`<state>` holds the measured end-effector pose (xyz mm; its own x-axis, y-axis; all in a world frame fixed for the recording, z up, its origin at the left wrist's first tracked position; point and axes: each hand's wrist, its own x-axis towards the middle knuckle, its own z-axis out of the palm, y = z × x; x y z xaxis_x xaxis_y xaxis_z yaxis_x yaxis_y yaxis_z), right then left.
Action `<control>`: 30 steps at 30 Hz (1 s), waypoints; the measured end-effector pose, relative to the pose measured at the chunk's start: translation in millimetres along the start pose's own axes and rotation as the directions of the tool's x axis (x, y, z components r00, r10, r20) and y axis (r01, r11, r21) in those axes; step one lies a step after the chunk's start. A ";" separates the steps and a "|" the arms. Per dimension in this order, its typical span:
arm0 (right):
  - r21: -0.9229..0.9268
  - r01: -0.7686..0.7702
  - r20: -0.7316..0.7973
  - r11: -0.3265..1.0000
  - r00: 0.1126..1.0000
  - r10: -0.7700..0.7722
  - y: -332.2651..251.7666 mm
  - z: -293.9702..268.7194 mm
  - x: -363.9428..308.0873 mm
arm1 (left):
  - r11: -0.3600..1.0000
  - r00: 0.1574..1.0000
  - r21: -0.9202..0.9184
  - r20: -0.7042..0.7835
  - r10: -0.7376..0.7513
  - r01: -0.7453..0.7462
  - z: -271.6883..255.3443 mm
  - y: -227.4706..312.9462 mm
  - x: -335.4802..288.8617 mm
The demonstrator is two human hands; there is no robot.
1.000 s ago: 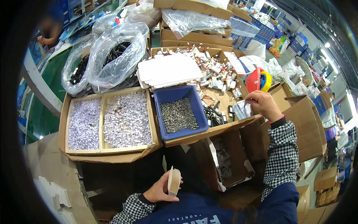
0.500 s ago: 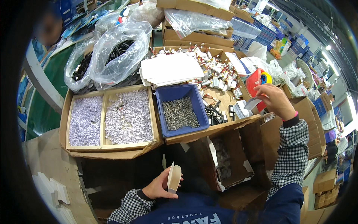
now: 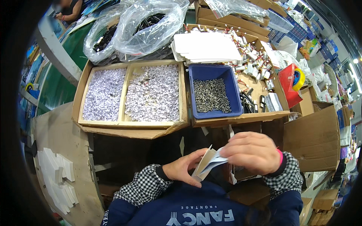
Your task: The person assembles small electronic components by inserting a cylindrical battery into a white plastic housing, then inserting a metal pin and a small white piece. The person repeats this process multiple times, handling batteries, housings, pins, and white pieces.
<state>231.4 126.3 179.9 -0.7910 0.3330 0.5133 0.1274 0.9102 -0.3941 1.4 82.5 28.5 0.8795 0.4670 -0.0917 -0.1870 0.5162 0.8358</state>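
In front of my body, my left hand (image 3: 185, 165) grips a small, shallow box (image 3: 202, 168) between thumb and fingers. The box is white outside with a tan inner face, and is tilted. My right hand (image 3: 253, 152) pinches a thin, pale folded paper (image 3: 217, 159) at the box's opening. The paper's lower part overlaps the opening; I cannot make out how deep it sits. A small stack of similar papers (image 3: 273, 103) lies in the carton's near right corner, beside black pieces (image 3: 247, 101).
A wooden tray (image 3: 124, 96) holds small whitish parts in two compartments. Beside it stands a blue bin (image 3: 236, 96) of metal pins. Behind are white sheets (image 3: 207, 47), wired parts (image 3: 256, 64) and bagged black pieces (image 3: 149, 24). White boxes (image 3: 56, 177) lie left; another person (image 3: 69, 11) is far left.
My right hand has brought the paper from the carton's right side down to the box. My left hand has moved slightly right and up with the box. The whole view has shifted.
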 end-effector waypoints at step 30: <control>-0.598 -0.797 -0.274 0.087 0.305 0.912 117.1 -61.9 -65.0 | 1.000 0.999 -0.003 -0.036 0.009 -0.009 -17.1 -30.2 -1.6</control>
<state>334.8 226.5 147.7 0.0389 0.9992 0.0059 0.9992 -0.0390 0.0127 -1.9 78.4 -5.8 0.8613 0.4974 -0.1035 -0.1967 0.5143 0.8348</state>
